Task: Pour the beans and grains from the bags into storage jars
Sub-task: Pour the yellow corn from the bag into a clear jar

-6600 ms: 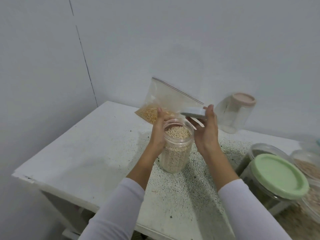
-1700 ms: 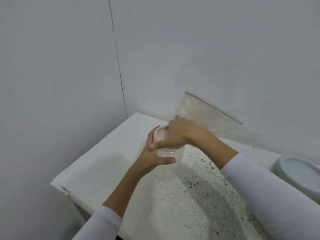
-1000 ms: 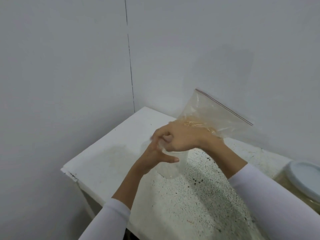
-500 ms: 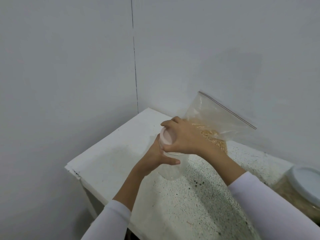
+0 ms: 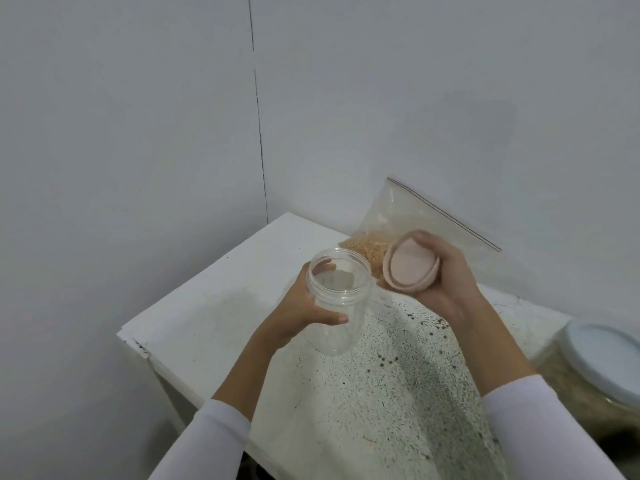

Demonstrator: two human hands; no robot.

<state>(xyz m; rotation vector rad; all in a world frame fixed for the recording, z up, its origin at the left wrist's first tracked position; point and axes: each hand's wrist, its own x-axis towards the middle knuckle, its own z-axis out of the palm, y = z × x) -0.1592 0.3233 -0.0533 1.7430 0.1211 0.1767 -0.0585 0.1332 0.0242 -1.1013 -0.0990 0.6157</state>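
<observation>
An empty clear plastic jar (image 5: 337, 306) stands open on the white table (image 5: 214, 306). My left hand (image 5: 301, 306) grips it around the side, thumb across the front. My right hand (image 5: 440, 275) holds the jar's pink lid (image 5: 410, 263) just right of the jar's mouth, its inside turned towards me. Behind both hands a clear zip bag (image 5: 412, 220) with yellowish grains in its bottom leans against the wall.
At the right edge stands a filled jar with a white lid (image 5: 606, 362). The tabletop is speckled with dark spots. The walls meet in a corner behind the table, and the table's left edge drops off near my left arm.
My right hand has taken the pink lid off the jar and moved it to the right. The jar's mouth is now uncovered. My left hand keeps its hold on the jar.
</observation>
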